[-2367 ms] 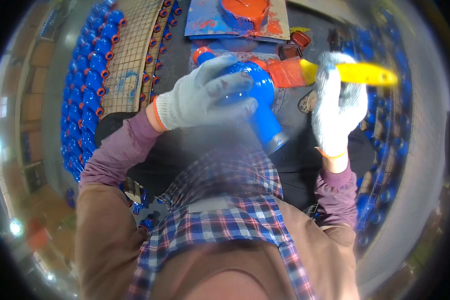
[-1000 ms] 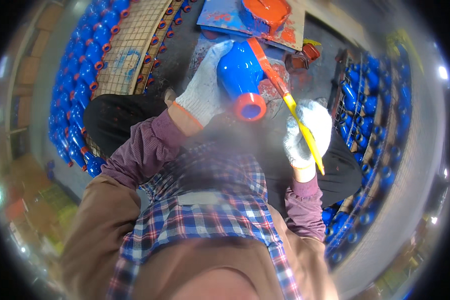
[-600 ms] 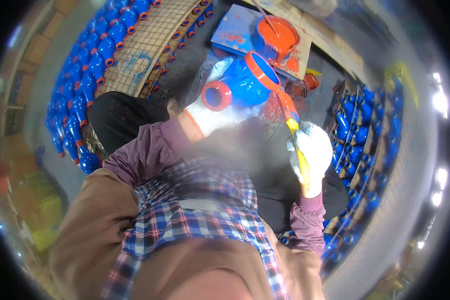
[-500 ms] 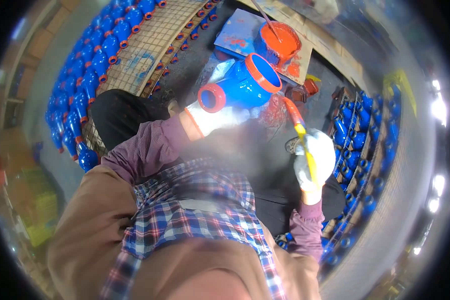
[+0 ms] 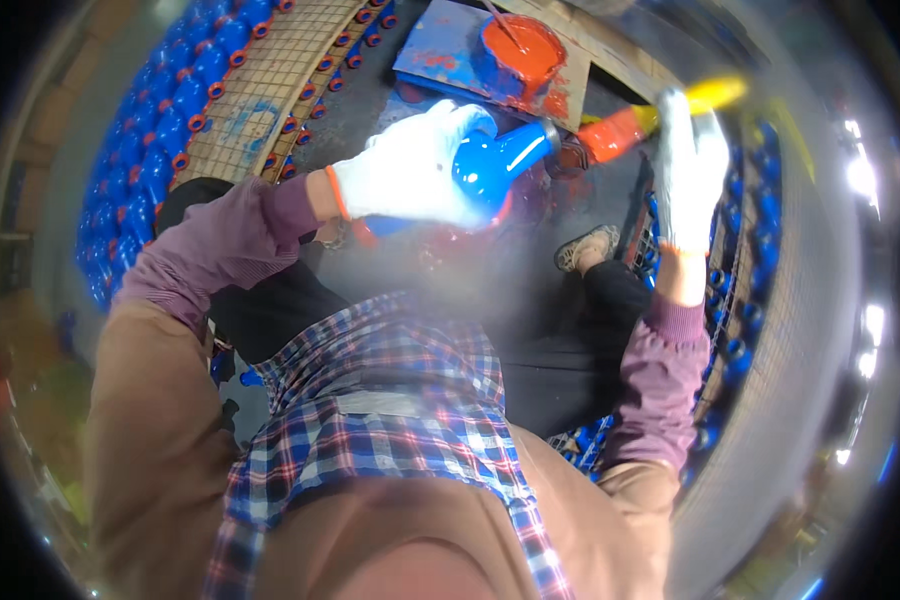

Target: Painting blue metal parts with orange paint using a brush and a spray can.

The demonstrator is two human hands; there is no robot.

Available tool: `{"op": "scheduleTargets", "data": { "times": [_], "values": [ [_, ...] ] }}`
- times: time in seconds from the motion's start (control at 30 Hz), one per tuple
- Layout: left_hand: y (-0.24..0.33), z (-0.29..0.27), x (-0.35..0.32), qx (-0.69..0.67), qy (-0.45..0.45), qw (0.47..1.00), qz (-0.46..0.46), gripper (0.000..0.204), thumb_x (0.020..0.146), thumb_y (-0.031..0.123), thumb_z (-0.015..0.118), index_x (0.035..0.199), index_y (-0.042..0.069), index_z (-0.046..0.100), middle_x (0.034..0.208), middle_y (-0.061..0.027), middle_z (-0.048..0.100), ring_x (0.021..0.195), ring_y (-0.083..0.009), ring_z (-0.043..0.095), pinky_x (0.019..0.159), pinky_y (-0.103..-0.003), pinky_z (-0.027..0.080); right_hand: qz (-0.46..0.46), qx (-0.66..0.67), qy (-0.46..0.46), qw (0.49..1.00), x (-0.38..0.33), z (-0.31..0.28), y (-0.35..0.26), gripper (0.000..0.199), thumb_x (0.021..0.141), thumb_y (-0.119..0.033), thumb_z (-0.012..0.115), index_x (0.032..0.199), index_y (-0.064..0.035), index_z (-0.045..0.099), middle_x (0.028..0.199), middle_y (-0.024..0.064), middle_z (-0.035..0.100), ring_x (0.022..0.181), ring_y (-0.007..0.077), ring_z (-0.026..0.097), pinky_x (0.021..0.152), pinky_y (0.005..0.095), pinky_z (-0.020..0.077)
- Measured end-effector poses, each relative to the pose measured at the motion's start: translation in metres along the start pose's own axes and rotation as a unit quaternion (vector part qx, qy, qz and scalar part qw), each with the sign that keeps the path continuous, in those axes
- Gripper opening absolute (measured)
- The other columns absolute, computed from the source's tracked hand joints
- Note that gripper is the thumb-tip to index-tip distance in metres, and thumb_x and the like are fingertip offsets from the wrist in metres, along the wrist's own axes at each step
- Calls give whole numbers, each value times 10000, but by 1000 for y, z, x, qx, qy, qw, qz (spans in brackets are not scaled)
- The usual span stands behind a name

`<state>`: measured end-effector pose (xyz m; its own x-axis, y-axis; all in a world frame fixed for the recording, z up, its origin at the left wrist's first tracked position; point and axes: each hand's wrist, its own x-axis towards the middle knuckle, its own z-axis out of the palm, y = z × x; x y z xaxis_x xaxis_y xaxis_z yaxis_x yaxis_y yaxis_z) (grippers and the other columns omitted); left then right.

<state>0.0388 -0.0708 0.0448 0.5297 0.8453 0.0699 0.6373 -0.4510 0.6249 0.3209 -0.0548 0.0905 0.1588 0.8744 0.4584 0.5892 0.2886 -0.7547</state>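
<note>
My left hand [image 5: 410,165], in a white glove, is closed around a glossy blue pipe fitting [image 5: 485,172] above my lap. Red-rimmed parts of the fitting show under the glove, and its narrow neck points to the upper right with a dark grey end. In my right hand [image 5: 692,170], also gloved, is a paintbrush [image 5: 615,133] with a yellow handle. Its red, paint-covered bristles point left toward the grey neck end, with a gap between them. The palm partly hides the handle.
A bucket of red paint [image 5: 525,50] with a stick in it stands ahead on a paint-smeared board [image 5: 450,50]. Rows of blue fittings with red ends [image 5: 170,130] lie at the left by a mesh rack [image 5: 240,115]. More blue fittings [image 5: 755,270] sit on the right.
My left hand has turned the fitting, so its grey-ended neck faces the brush. My right hand has risen and moved right, and the brush has swung from upright to nearly level.
</note>
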Motion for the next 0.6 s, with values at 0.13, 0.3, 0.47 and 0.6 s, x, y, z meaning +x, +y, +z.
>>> {"op": "scheduleTargets", "data": {
  "times": [0.13,0.3,0.47,0.6],
  "values": [
    [5,5,-5,257,10,956,138,766,645,372,810,1299,80,538,1226,-194,529,970,-317,583,689,-403,567,-40,-160,-73,984,18,28,21,405,958,-382,538,959,4,661,848,221,670,813,389,653,725,461,503],
    [4,7,-7,334,16,914,230,744,653,333,807,1302,82,545,1202,-186,539,984,-303,586,635,-366,571,-34,-161,-114,980,8,56,38,455,946,-428,514,983,1,659,914,238,678,890,409,654,802,470,506],
    [5,3,-6,358,37,889,283,732,659,301,809,1307,83,547,1182,-175,552,991,-294,590,644,-367,577,-72,-179,-126,973,-4,56,28,409,951,-407,540,976,-13,644,886,217,674,837,396,655,743,466,513],
    [7,-4,-2,310,-23,926,215,731,635,338,826,1272,94,564,1172,-156,562,975,-305,623,676,-383,585,-193,-168,-31,966,-23,49,17,291,946,-317,608,979,-29,632,837,179,668,747,349,658,656,416,521]
  ]
}}
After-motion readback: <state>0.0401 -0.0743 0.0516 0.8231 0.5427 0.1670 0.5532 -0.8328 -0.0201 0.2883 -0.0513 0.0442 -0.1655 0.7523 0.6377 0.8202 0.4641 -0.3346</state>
